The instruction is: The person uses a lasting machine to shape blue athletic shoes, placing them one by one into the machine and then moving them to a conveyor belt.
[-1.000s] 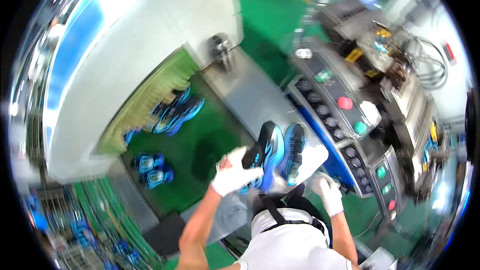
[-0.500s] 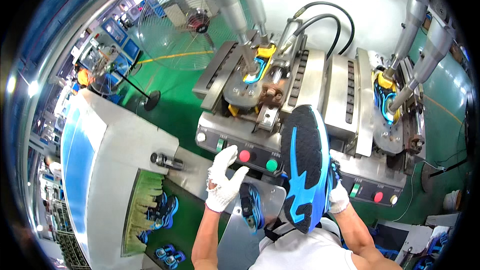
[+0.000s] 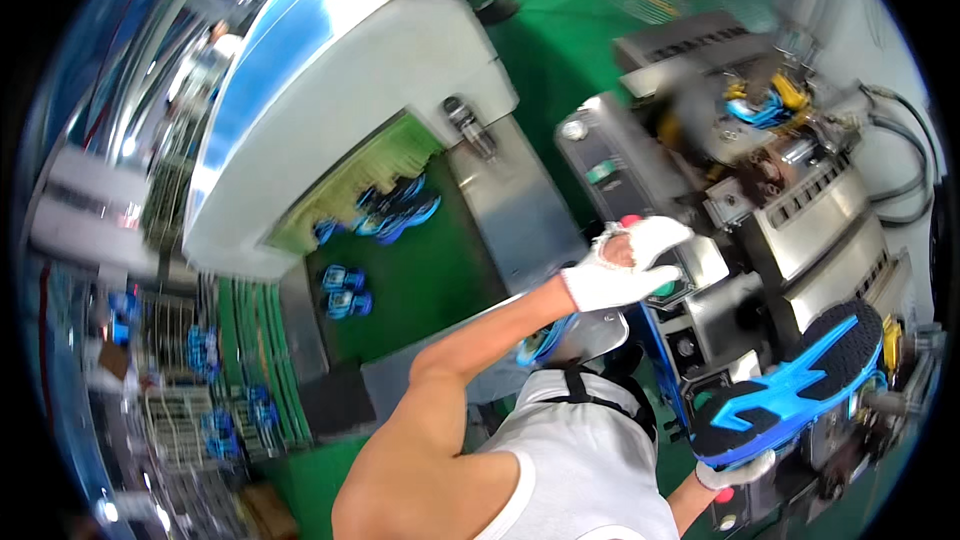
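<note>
A running shoe [image 3: 790,385] with a black and blue sole is tilted so its underside faces me. My right hand [image 3: 735,472], in a white knit glove, grips it from beneath; the shoe hides most of its fingers. My left hand [image 3: 638,265], gloved too, is empty with thumb and fingers apart, over the press's control panel with its red button [image 3: 629,222]. Another blue shoe [image 3: 545,340] lies on the metal plate [image 3: 598,336] below my left forearm, which partly covers it.
The press [image 3: 775,165] at upper right bears a blue and yellow piece under its clamp. On the left, several shoes [image 3: 395,208] sit on a green conveyor [image 3: 440,270] by a strip curtain [image 3: 355,180] in a white housing [image 3: 300,140]. Racks with shoes [image 3: 205,350] stand at far left.
My view has swung to the left, so the presses now sit at the right and more conveyor shows. The shoe stays in my right hand; my left hand remains empty.
</note>
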